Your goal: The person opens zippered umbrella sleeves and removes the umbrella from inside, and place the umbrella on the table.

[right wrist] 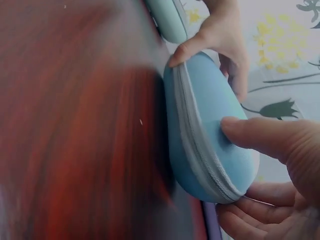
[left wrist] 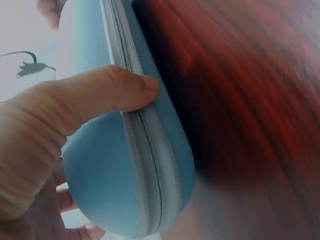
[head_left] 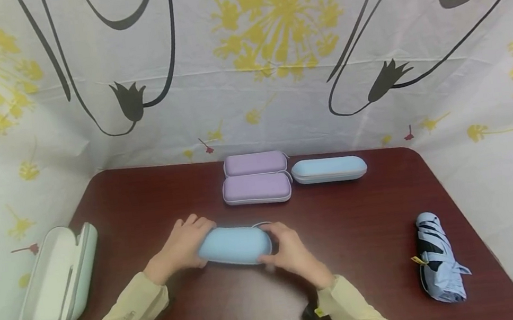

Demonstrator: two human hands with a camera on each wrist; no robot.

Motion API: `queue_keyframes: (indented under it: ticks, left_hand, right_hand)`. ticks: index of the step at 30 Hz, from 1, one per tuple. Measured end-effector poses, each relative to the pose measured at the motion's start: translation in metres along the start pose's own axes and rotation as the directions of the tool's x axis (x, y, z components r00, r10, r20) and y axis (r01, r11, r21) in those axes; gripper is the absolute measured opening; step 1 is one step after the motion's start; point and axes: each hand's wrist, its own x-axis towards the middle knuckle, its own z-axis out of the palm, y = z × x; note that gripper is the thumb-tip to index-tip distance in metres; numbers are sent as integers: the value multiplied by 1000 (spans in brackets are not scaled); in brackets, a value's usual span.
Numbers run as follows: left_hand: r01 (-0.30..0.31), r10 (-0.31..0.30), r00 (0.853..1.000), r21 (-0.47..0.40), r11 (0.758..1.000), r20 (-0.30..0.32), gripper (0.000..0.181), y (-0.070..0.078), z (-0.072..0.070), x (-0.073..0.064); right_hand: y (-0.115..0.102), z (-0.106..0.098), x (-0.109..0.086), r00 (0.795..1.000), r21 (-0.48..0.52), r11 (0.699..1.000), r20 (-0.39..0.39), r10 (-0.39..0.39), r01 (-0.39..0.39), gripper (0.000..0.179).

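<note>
A light blue zippered hard case (head_left: 234,246) lies across the middle of the table, its grey zipper band (left wrist: 150,165) closed along the near side in the wrist views. My left hand (head_left: 189,244) grips its left end, thumb on the zipper band and fingers round the far side. At the right end my right hand (head_left: 292,251) holds the case between thumb (right wrist: 260,134) and fingers; the thumb presses the blue shell and the fingers are behind. In the head view a thin loop (head_left: 260,224) shows by the right fingers.
Behind the case stand two purple zippered cases (head_left: 257,188) and another light blue case (head_left: 328,169). An open pale green case (head_left: 55,281) is at the left edge, a folded blue-and-black umbrella (head_left: 439,260) at the right. Patterned cloth (head_left: 210,96) hangs behind the dark red table (head_left: 361,227).
</note>
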Motion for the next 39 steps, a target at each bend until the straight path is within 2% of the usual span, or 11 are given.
queue_keyframes:
  ticks: [2, 7, 10, 19, 22, 25, 29, 31, 32, 35, 39]
  left_hand:
    - [-4, 4, 1000, 0, 1000, -5, 74, 6, 1, 2]
    - [-17, 17, 1000, 3, 1000, 2, 73, 17, 5, 6]
    - [-27, 27, 1000, -1, 1000, 8, 73, 22, 5, 8]
    - [-43, 43, 999, 13, 999, -4, 72, 30, 4, 8]
    - [-41, 41, 999, 18, 999, -2, 72, 30, 5, 9]
    - [-38, 38, 999, 22, 999, 0, 72, 30, 5, 9]
    - [-42, 41, 999, 34, 999, 6, 73, 30, 5, 10]
    - [-42, 42, 999, 29, 999, 14, 73, 30, 4, 10]
    - [-41, 40, 999, 22, 999, 19, 73, 30, 4, 10]
    - [-37, 37, 999, -10, 999, 24, 72, 30, 2, 11]
    - [-72, 73, 997, -48, 996, 11, 66, 29, 1, 13]
  right_hand:
    - [3, -8, -2, 1000, 14, 1000, 16, 3, -3, 56]
    - [18, -24, 0, 999, 44, 998, 6, 39, -39, 23]
    - [27, -29, 6, 998, 31, 998, 22, 50, -51, 20]
    - [41, -32, 19, 982, 81, 995, 183, 39, -55, 18]
    - [46, -36, 25, 967, 101, 994, 256, 7, -34, 18]
    - [50, -40, 32, 941, 144, 989, 339, -25, -26, 18]
    - [54, -44, 38, 905, 202, 977, 425, -26, -67, 14]
    - [55, -44, 39, 899, 205, 975, 437, -12, -86, 14]
    - [56, -43, 39, 903, 195, 977, 429, -8, -84, 14]
    - [55, -41, 39, 933, 136, 990, 360, -20, -31, 13]
    - [53, -37, 36, 971, 39, 995, 220, -96, 90, 9]
